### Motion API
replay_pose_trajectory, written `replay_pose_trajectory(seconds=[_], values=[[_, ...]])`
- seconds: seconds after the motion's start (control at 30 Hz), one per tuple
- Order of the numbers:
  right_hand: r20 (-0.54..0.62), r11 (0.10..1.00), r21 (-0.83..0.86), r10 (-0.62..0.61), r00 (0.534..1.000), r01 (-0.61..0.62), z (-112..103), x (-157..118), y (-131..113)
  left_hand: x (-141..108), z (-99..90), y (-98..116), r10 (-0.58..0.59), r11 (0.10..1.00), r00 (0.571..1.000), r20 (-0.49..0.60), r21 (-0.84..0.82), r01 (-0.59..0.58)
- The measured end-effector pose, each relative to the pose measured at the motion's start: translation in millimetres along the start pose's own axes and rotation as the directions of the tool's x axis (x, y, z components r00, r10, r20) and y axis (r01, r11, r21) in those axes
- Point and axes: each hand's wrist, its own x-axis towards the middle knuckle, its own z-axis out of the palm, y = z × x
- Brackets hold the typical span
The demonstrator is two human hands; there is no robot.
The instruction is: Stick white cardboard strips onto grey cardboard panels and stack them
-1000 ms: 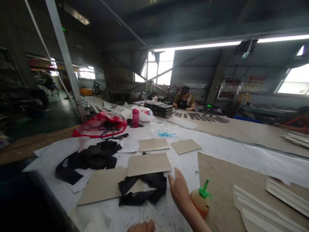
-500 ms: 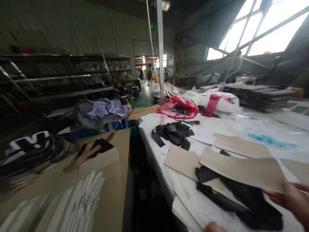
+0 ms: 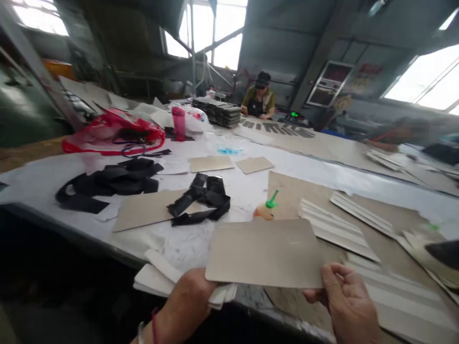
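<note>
A beige rectangular panel (image 3: 265,253) is held up over the near edge of the white-covered table. My left hand (image 3: 191,294) is closed at its lower left corner, fingers partly hidden. My right hand (image 3: 346,291) pinches the lower right corner between thumb and fingers. Pale strips (image 3: 156,279) lie by my left hand at the table edge. Beyond the panel, black strips (image 3: 206,198) rest partly on another beige panel (image 3: 138,210). Rows of pale strips (image 3: 333,229) lie on a brown sheet to the right.
A red plastic bag (image 3: 89,134) and a pink bottle (image 3: 178,123) stand at the back left. Black strips (image 3: 111,179) pile up at left. A person (image 3: 260,98) works at the far side. An orange item with a green tie (image 3: 264,211) lies mid-table.
The view has swung right, away from the left table. Both hands now show fully with a panel between them; earlier my left hand barely showed. The black strips lie in a different arrangement.
</note>
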Motion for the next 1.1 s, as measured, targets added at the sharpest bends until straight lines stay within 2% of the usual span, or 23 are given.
replay_pose_trajectory(seconds=[0.07, 0.1, 0.13, 0.17, 0.2, 0.23, 0.27, 0.3, 0.33, 0.37, 0.4, 0.43, 0.47, 0.53, 0.57, 0.6, 0.63, 0.67, 0.77, 0.83, 0.93, 1.0, 1.1], values=[[0.035, 0.991, -0.021, 0.130, 0.991, -0.129, -33.5, 0.3, 36.0, -11.6, -0.8, 14.4, -0.018, 0.992, 0.996, 0.086, -0.119, 0.028], [0.051, 0.981, -0.071, 0.182, 0.982, -0.178, -47.1, 0.5, 48.9, -14.4, -1.1, 22.0, -0.088, 0.966, 0.988, 0.126, -0.230, 0.116], [0.046, 0.968, -0.162, 0.203, 0.978, -0.193, -58.8, 0.6, 58.0, -15.2, -1.1, 29.6, -0.182, 0.888, 0.965, 0.189, -0.389, 0.244], [0.017, 0.943, -0.286, 0.181, 0.983, -0.168, -68.4, 0.3, 63.4, -14.4, -0.7, 37.2, -0.266, 0.739, 0.921, 0.283, -0.554, 0.384], [-0.021, 0.900, -0.425, 0.100, 0.995, -0.099, -75.9, -0.6, 65.2, -12.5, 0.0, 44.6, -0.311, 0.542, 0.866, 0.391, -0.676, 0.499], [-0.038, 0.835, -0.551, -0.029, 0.999, 0.003, -81.3, -2.2, 64.0, -10.0, 1.1, 51.6, -0.309, 0.355, 0.819, 0.483, -0.740, 0.571], [-0.028, 0.767, -0.632, -0.161, 0.987, 0.107, -84.2, -4.9, 60.2, -7.3, 2.5, 58.3, -0.276, 0.230, 0.790, 0.547, -0.760, 0.607], [0.001, 0.728, -0.659, -0.250, 0.968, 0.189, -84.7, -8.7, 54.2, -4.7, 3.9, 64.8, -0.237, 0.174, 0.775, 0.586, -0.759, 0.627], [0.062, 0.737, -0.632, -0.261, 0.963, 0.240, -82.7, -13.7, 46.5, -2.5, 5.3, 71.2, -0.212, 0.178, 0.764, 0.609, -0.745, 0.643], [0.145, 0.791, -0.557, -0.209, 0.967, 0.255, -78.2, -19.7, 37.9, -0.7, 6.6, 77.6, -0.195, 0.223, 0.753, 0.628, -0.719, 0.658], [0.256, 0.864, -0.458, -0.097, 0.962, 0.209, -71.6, -26.2, 28.9, 0.7, 7.7, 84.0, -0.173, 0.269, 0.735, 0.655, -0.686, 0.676], [0.423, 0.922, -0.360, 0.026, 0.906, 0.142, -63.4, -33.0, 20.4, 1.8, 8.5, 90.5, -0.145, 0.319, 0.712, 0.687, -0.649, 0.691], [0.548, 0.967, -0.241, 0.062, 0.834, 0.086, -54.4, -39.5, 12.9, 2.5, 9.3, 96.7, -0.115, 0.367, 0.686, 0.718, -0.611, 0.701], [0.777, 0.998, -0.013, 0.044, 0.627, -0.053, -37.1, -50.7, 3.1, 3.1, 10.7, 107.8, -0.039, 0.426, 0.629, 0.776, -0.557, 0.713], [0.834, 0.987, 0.066, 0.024, 0.551, -0.144, -30.2, -55.4, 0.8, 2.9, 11.7, 112.4, 0.003, 0.430, 0.600, 0.800, -0.543, 0.722], [0.863, 0.969, 0.119, 0.006, 0.506, -0.215, -25.2, -59.5, 0.1, 2.5, 13.0, 116.2, 0.041, 0.415, 0.572, 0.819, -0.535, 0.736], [0.866, 0.954, 0.152, -0.002, 0.500, -0.258, -21.9, -62.9, 0.3, 1.9, 14.5, 119.2, 0.068, 0.380, 0.554, 0.830, -0.535, 0.754], [0.850, 0.948, 0.172, -0.005, 0.527, -0.268, -20.2, -65.8, 1.2, 1.3, 16.2, 121.6, 0.085, 0.334, 0.552, 0.830, -0.545, 0.769], [0.766, 0.967, 0.176, -0.016, 0.643, -0.185, -18.8, -70.7, 5.0, 0.7, 21.0, 126.1, 0.079, 0.218, 0.605, 0.792, -0.606, 0.765], [0.705, 0.972, 0.169, -0.005, 0.709, -0.162, -16.2, -72.5, 8.5, 1.8, 22.5, 127.9, 0.069, 0.194, 0.636, 0.769, -0.635, 0.747], [0.599, 0.952, 0.198, 0.072, 0.797, -0.235, -7.8, -75.3, 17.2, 3.0, 22.8, 126.9, 0.063, 0.198, 0.671, 0.738, -0.669, 0.717], [0.583, 0.915, 0.228, 0.145, 0.799, -0.332, -2.1, -77.1, 24.4, 1.9, 23.5, 122.7, 0.053, 0.228, 0.716, 0.696, -0.706, 0.670], [0.638, 0.863, 0.271, 0.170, 0.751, -0.426, 3.1, -79.6, 34.0, -2.3, 27.7, 113.7, 0.045, 0.245, 0.764, 0.643, -0.749, 0.616]])
